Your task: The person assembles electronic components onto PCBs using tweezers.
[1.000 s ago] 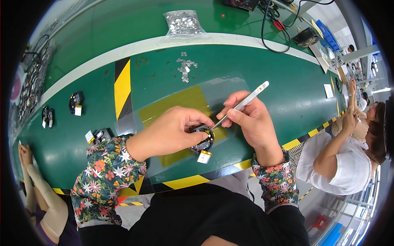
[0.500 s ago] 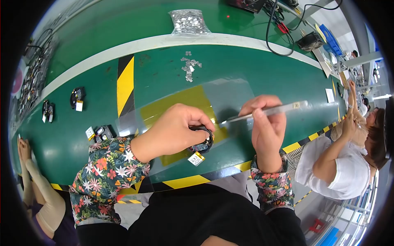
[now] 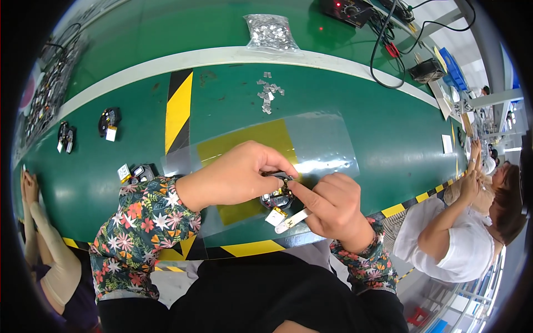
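Observation:
My left hand (image 3: 239, 175) is closed around the edge of a round black electronics housing (image 3: 277, 198), holding it low over the yellow patch of a clear sheet (image 3: 244, 144). Bare circuitry shows inside the housing. A small silver-and-yellow battery (image 3: 276, 217) hangs out at its near side. My right hand (image 3: 336, 208) has its index fingertip pressed at the housing's right rim. Tucked in that same hand is a slim tool with a whitish handle (image 3: 292, 221), whose handle end sticks out beside the battery; its tip is hidden.
Similar black housings with batteries lie to the left, one (image 3: 143, 173) near my left sleeve. Beyond the sheet are scattered small metal pieces (image 3: 269, 91) and a clear bag (image 3: 271, 33) of more. A black powered box (image 3: 347, 10) with cables stands far right. People sit on both sides.
My right hand has come left and down onto the housing, and the tool has swung round so its handle points toward me. My left hand keeps its hold. The view has shifted slightly.

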`<state>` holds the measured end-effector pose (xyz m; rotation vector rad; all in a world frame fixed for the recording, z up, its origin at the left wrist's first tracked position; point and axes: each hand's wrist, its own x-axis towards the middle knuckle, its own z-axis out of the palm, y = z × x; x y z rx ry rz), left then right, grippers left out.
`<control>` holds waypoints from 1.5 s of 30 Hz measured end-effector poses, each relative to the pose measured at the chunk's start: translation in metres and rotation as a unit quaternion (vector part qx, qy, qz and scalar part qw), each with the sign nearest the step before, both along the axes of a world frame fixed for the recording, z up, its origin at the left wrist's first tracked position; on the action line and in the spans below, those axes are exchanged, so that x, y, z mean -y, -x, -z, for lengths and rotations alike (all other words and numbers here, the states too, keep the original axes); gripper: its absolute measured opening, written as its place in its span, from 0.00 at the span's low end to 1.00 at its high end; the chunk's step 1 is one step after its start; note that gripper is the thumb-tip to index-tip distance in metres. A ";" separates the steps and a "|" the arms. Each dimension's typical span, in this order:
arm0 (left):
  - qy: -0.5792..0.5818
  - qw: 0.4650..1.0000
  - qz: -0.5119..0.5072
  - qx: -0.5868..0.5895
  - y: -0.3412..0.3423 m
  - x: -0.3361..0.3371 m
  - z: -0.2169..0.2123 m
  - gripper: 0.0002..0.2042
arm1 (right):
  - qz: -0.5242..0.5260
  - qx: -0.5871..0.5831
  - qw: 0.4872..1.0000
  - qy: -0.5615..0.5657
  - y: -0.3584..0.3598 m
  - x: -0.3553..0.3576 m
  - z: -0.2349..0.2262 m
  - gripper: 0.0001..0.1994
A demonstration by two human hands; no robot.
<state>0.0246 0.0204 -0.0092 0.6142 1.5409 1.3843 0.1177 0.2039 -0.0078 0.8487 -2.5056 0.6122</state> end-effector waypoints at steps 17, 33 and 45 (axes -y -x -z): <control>-0.047 0.996 -0.060 0.042 -0.001 -0.003 -0.002 0.10 | 0.038 -0.006 0.999 -0.019 0.002 0.006 0.003 0.17; -0.009 0.888 -0.221 -0.402 0.006 0.053 -0.034 0.21 | 0.256 0.195 0.866 0.382 0.001 -0.035 0.000 0.12; 0.492 0.522 -0.467 -0.518 0.059 0.265 0.030 0.22 | 0.220 0.045 0.972 0.074 0.010 -0.034 -0.015 0.15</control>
